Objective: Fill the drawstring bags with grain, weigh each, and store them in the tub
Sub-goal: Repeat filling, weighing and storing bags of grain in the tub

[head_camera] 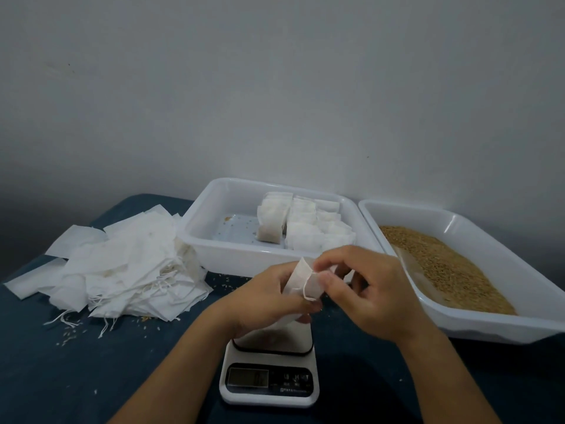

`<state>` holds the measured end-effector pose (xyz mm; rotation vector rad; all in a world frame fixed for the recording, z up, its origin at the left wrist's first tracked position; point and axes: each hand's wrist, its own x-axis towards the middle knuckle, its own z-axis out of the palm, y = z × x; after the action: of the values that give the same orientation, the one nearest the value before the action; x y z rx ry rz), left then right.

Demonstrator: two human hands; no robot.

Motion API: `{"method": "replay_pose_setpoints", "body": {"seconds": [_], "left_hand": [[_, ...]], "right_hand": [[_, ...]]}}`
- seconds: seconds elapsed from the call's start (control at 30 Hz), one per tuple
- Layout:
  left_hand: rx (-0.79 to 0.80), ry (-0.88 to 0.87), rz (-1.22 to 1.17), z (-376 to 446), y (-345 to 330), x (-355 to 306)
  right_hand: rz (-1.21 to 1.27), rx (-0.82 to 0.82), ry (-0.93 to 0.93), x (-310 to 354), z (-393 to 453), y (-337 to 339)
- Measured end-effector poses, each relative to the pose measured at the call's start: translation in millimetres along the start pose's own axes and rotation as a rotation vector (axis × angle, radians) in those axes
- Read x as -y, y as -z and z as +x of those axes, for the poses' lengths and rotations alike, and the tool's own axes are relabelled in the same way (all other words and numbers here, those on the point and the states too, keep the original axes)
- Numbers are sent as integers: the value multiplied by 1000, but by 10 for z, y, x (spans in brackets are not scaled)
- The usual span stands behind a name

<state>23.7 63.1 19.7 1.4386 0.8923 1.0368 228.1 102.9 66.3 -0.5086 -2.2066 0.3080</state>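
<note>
Lower centre: left hand [269, 296] gripping a white drawstring bag [301, 281] above the scale [269, 374], right hand [371, 290] pinching the bag's mouth at the string, fingers curling. Sitting upper centre, tub [214, 240] holding filled bags [308, 231]; lying at right, tray [489, 316] of grain [440, 264]. Lying at left, heap of empty bags [122, 270]; display reading possibly zero, blurred.

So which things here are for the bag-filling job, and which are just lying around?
For the job:
- bag in both hands
- grain tray
- scale
- tub of filled bags
- empty bag pile

Just lying about:
- spilled grains on the cloth
</note>
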Motion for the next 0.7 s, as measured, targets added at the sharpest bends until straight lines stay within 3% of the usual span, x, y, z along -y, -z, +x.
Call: {"method": "replay_pose_setpoints", "body": {"seconds": [0.1,0.2,0.23,0.3,0.37,0.43,0.57,0.7], "left_hand": [[-121,-5,42,27,28,54],[-169,3,85,43,36,80],[-184,12,93,49,35,87],[-214,30,111,64,26,107],[-233,36,136,78,11,127],[-245,29,160,87,-4,138],[-260,11,160,87,-25,158],[-263,0,178,82,-9,172]], "right_hand": [[-91,-179,-174,-145,56,211],[-267,-360,-568,-632,16,552],[-357,-314,-726,-824,-24,688],[-551,-43,-982,-1147,-151,901],[-698,252,-1098,-1341,-265,990],[-752,419,-1115,-1407,-315,998],[-856,541,-1110,-1437,-267,974],[-866,555,-1158,-1455,-238,914]]}}
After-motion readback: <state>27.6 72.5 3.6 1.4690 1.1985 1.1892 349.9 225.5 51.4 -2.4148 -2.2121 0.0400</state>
